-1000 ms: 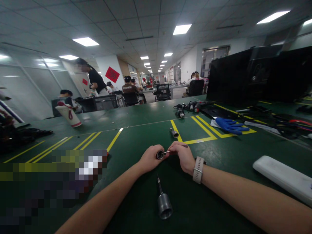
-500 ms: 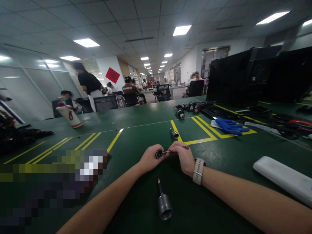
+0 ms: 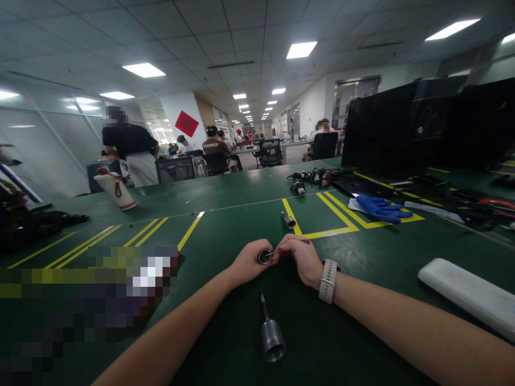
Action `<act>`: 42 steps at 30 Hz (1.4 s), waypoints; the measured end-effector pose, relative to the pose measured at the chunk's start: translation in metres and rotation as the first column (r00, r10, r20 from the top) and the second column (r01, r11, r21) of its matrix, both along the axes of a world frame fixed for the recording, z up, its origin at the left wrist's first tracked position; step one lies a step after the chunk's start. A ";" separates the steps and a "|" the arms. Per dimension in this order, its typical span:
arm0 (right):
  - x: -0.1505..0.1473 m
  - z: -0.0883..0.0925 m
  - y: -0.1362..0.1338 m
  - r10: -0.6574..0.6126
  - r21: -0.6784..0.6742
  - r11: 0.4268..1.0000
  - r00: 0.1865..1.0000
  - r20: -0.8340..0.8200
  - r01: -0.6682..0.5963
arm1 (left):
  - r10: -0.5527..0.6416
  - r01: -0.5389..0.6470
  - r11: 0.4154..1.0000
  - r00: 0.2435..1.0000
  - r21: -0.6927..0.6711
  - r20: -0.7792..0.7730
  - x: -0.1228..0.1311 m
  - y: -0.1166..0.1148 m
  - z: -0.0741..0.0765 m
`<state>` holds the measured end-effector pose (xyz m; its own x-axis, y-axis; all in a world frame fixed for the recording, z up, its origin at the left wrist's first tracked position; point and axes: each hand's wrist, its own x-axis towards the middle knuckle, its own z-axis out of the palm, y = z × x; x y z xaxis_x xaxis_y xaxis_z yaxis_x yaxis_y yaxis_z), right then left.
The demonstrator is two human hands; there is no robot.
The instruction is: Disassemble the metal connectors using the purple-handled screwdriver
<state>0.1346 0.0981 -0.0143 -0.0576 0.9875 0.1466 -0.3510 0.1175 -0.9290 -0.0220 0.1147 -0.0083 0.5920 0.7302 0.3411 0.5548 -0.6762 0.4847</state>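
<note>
My left hand point(image 3: 246, 262) is closed around a hollow metal cylinder point(image 3: 264, 257), its round open end facing me. My right hand point(image 3: 301, 258), with a pale watch strap on the wrist, pinches a thin metal rod-like tool point(image 3: 277, 251) whose dark end shows past the fingers. The tool's tip lies at the cylinder's opening; how deep it reaches I cannot tell. On the table below my hands lies a metal cup-shaped part point(image 3: 273, 341) with a slim shaft pointing away from me. Beyond my hands a smaller metal cylindrical part point(image 3: 287, 220) rests by the yellow tape.
The green table point(image 3: 225, 214) carries yellow tape lines. A blue glove point(image 3: 380, 208) and cables lie at the right, near black monitors point(image 3: 380, 128). A white slab-like object point(image 3: 469, 292) is by my right forearm. A paper cup point(image 3: 116, 188) stands tilted far left. People are beyond the table.
The tool's tip has moved left and slightly down, from the cylinder's rim further over its opening. Both hands stay nearly in place. The standing person in the background has moved left.
</note>
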 end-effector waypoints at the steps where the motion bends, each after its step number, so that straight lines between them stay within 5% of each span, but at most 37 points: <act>1: 0.000 0.000 0.000 -0.001 0.002 1.000 1.000 -0.005 0.001 | -0.001 0.001 1.000 1.000 -0.006 0.017 0.000 0.001 -0.001; 14: 0.003 0.008 -0.012 -0.042 0.107 0.994 0.995 0.095 0.032 | 0.081 -0.079 0.997 0.995 0.021 -0.060 0.000 0.000 -0.001; 42: 0.002 0.005 -0.003 -0.054 0.051 0.997 0.998 0.041 0.052 | 0.017 -0.019 0.999 0.998 -0.041 -0.055 0.001 -0.003 0.003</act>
